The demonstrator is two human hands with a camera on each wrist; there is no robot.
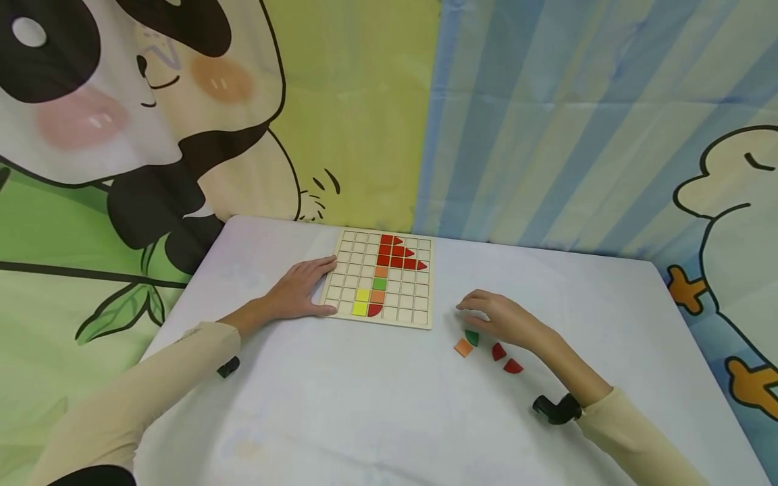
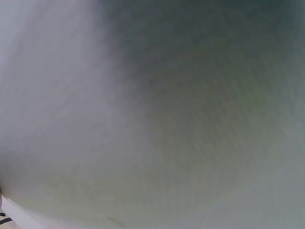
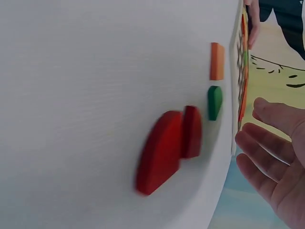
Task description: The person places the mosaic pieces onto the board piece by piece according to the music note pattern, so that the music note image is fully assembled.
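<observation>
A wooden grid board (image 1: pixel 406 297) lies on the white table. Red squares and pointed pieces fill three stepped rows at its top; below them run orange and green squares, a red rounded piece (image 1: pixel 374 310) and two yellow squares (image 1: pixel 360 302). My left hand (image 1: pixel 298 290) rests along the board's left edge, thumb and fingers spread. Right of the board, my right hand (image 1: pixel 501 317) hovers with loosely bent fingers, and the right wrist view shows this hand (image 3: pixel 279 157) holding nothing. Just below it lie a green rounded piece (image 1: pixel 471 337), an orange square (image 1: pixel 464 347) and two red rounded pieces (image 1: pixel 513 366).
A printed cloth backdrop (image 1: pixel 358 121) with a panda hangs behind the table's far edge. Black wrist cameras (image 1: pixel 558 409) sit on both forearms. White tabletop (image 1: pixel 340 398) stretches in front of the board. Blurred pale surface fills most of the left wrist view.
</observation>
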